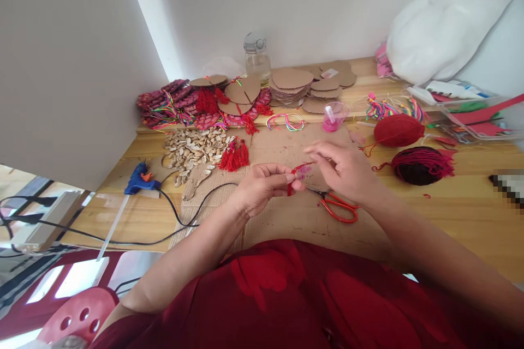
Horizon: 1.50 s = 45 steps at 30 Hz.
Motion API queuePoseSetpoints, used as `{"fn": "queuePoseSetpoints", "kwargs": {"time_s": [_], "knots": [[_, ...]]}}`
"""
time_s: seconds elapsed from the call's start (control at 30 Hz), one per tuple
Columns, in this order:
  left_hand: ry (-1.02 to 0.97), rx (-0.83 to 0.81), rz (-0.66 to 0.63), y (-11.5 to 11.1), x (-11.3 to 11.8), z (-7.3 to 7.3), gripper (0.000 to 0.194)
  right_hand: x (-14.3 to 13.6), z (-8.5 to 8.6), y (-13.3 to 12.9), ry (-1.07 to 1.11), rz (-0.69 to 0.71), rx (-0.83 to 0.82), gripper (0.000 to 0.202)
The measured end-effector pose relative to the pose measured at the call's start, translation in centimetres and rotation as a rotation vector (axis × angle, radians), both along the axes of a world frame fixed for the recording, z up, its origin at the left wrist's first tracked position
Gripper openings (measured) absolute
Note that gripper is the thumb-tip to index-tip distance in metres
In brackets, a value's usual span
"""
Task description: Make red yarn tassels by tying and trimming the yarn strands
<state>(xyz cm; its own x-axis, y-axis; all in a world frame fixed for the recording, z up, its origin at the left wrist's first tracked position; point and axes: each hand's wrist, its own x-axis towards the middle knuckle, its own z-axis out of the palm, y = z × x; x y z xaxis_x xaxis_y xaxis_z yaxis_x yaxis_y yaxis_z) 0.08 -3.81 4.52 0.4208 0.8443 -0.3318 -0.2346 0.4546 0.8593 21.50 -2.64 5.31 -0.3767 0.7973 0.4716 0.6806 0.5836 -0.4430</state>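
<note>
While the left hand point(266, 184) pinches red yarn point(303, 166) above the cardboard point(268, 147), the right hand point(346, 170), fingers curled, grips its strand. Finished-looking tassels point(234, 158) lie beside the peanut shells point(194, 147); the held piece seems incomplete, its tying not yet done.

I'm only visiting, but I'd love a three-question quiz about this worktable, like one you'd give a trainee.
1. Which thing lies left of the peanut shells?
A) scissors
B) glue gun
C) bottle

2. Fill in the colour: a ____ strand stretches between the left hand and the right hand.

3. True or false: the right hand is gripping the scissors.

Key: 1. B. 2. Red. 3. False; the scissors lie on the cardboard.
</note>
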Motion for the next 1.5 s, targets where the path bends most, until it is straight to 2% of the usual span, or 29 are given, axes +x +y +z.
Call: {"fn": "queuePoseSetpoints", "kwargs": {"time_s": [0.07, 0.13, 0.27, 0.33, 0.47, 0.67, 0.77, 0.83, 0.9, 1.0, 1.1, 1.3, 1.5], "knots": [[-0.060, -0.030, 0.035, 0.3, -0.1, -0.1, 0.025, 0.9, 0.1, -0.9, 0.045, -0.125, 0.122, 0.022], [-0.094, -0.035, 0.059, 0.6, -0.2, -0.3, 0.023, 2.0, -0.1, -2.1, 0.012, -0.147, 0.134, 0.015], [-0.092, -0.054, 0.095, 0.8, 0.0, -0.9, 0.023, 3.6, -2.0, -4.5, -0.249, 0.018, -0.255, 0.015], [-0.076, -0.053, 0.106, 0.7, 0.2, -1.2, 0.025, 3.9, -3.3, -5.2, -0.343, -0.011, -0.361, 0.011], [-0.037, -0.024, 0.094, 0.6, 0.3, -1.7, 0.028, 4.1, -4.7, -6.0, -0.389, -0.107, -0.375, 0.008], [-0.002, 0.019, 0.075, 0.7, 0.2, -2.2, 0.030, 4.8, -5.2, -5.5, -0.482, -0.174, -0.374, 0.014], [-0.001, 0.016, 0.076, 0.8, 0.4, -2.4, 0.032, 5.0, -4.7, -5.1, -0.465, -0.163, -0.418, 0.018], [0.008, 0.018, 0.074, 0.9, 0.5, -2.5, 0.032, 5.0, -3.8, -4.8, -0.390, -0.157, -0.512, 0.018], [0.023, 0.018, 0.068, 0.9, 0.6, -2.5, 0.031, 5.0, -2.6, -4.8, -0.233, -0.090, -0.712, 0.018], [0.048, 0.012, 0.044, 0.8, 0.6, -2.5, 0.028, 4.8, -0.9, -4.8, 0.032, 0.103, -1.039, 0.022], [0.078, 0.027, 0.014, 0.8, 0.6, -2.4, 0.026, 4.4, -0.5, -4.7, 0.139, 0.161, -1.194, 0.026], [0.123, 0.044, -0.049, 0.8, 0.5, -2.3, 0.026, 3.4, -1.0, -4.1, 0.099, 0.138, -1.240, 0.035], [0.159, 0.087, -0.092, 1.0, 0.3, -2.5, 0.024, 3.2, -0.5, -3.3, 0.031, 0.166, -1.229, 0.044]]}}
